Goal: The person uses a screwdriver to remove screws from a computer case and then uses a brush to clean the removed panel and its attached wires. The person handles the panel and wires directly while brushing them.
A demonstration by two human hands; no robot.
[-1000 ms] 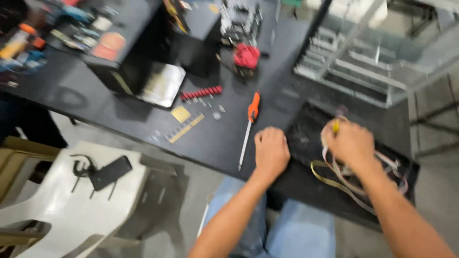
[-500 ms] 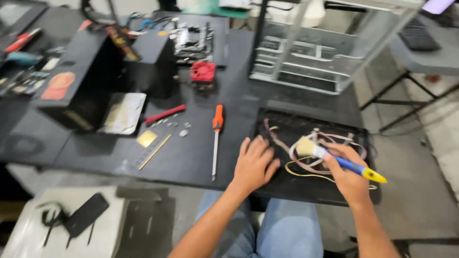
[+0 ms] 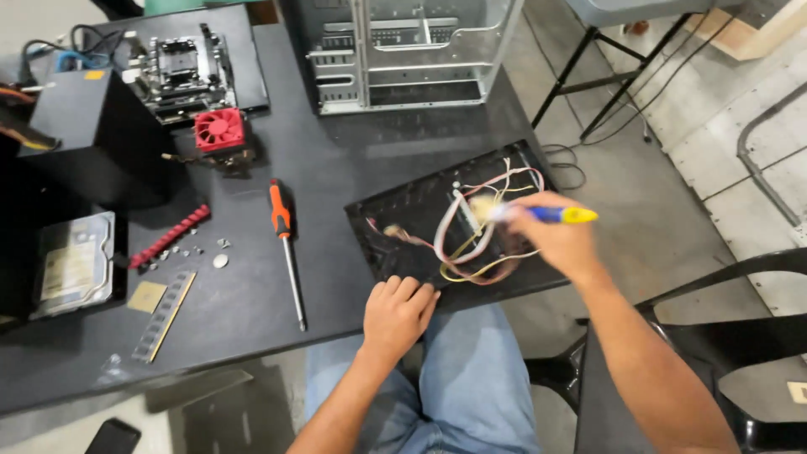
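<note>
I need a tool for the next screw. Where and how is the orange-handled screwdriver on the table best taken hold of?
Take the screwdriver by its thick orange-and-black handle, the end farther from the person, coming from above. It lies flat with bare table on both sides of the handle; the thin shaft offers a poorer hold.

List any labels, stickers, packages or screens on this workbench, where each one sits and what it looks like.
Hard drive label: far left edge of the table, pale rectangular sticker covering the silver drive's top.
Yellow sticker: small rectangle on top of the black box at the upper left.
Phone: bottom left, below the table; dark, only partly in view.
No packages or signs show.
</note>
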